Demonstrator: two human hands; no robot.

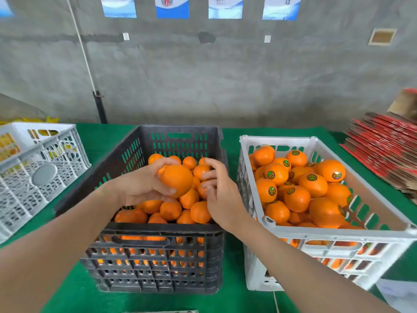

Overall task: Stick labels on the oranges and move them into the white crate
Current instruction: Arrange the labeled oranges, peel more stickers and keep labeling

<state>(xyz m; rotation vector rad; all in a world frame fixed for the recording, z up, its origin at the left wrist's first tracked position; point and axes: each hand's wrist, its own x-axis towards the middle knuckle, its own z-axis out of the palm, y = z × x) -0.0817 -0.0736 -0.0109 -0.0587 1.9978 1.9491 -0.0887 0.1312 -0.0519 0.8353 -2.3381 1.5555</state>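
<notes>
From the head camera I see my left hand curled round one orange, lifted just above the heap in the black crate, which stands in the middle of the green bench. No label shows on the face of the fruit turned to me. My right hand is just beside it, fingers loosely bent toward the peel; it may be carrying a sticker on a fingertip, but the view is too soft there and I cannot tell. The white crate sits just right of the black one, well filled with labelled oranges. A second pale crate is at the far left, and a stack of flat cartons at the far right. The risks as I judge them: a label pressed on a curved or dusty patch could lift at the edge; a loose grip while turning the fruit could drop it among the unlabelled ones; and with the white crate piled high on its far side, a carelessly placed orange could roll.
</notes>
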